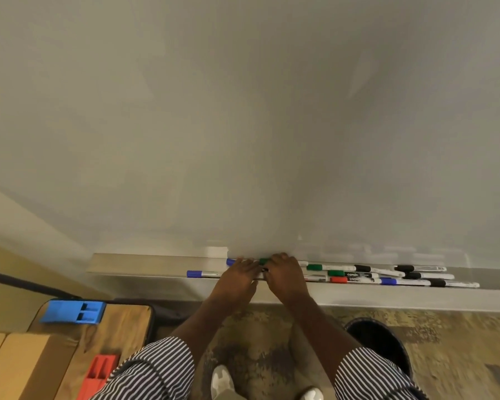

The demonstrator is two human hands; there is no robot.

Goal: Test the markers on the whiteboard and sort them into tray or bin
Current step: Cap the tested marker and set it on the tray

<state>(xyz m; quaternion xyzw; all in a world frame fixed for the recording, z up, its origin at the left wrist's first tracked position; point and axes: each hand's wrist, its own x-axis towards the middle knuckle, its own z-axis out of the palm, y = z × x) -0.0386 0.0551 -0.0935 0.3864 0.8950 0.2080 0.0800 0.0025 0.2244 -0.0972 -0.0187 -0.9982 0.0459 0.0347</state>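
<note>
While both hands are down at the ledge, the job right now looks like picking one marker out of the row, and doing that well is mostly about taking a single pen cleanly. Starting at the far left, a blue stand (73,311) sits on a wooden table (122,319), with a red stand (98,370) nearer the person; neither has a pen in it. Moving right, the whiteboard tray (145,264) runs along the bottom of the whiteboard (243,111), and a blue-capped marker (202,274) lies alone at its left end, just beside the left hand (237,274). That hand lies flat over the tray, fingers fairly straight, seeming to press on the pens rather than hold one, though what is under the palm is hidden. Close against it, the right hand (283,272) has its fingers curled down over a green-capped marker (263,260); I judge it is closing on that pen, but whether the grip is firm I cannot tell. Further right the remaining markers (387,277) lie crowded, touching and overlapping, green, red, blue and black caps mixed. Lower right, a dark bin (381,342) stands on the carpet.

My advice: let the left hand steady the neighbours while the right lifts straight up by the barrel, so nothing rolls off the front lip. Uncap with the left, keep hold of the cap, and draw on bare board above the tray
</note>
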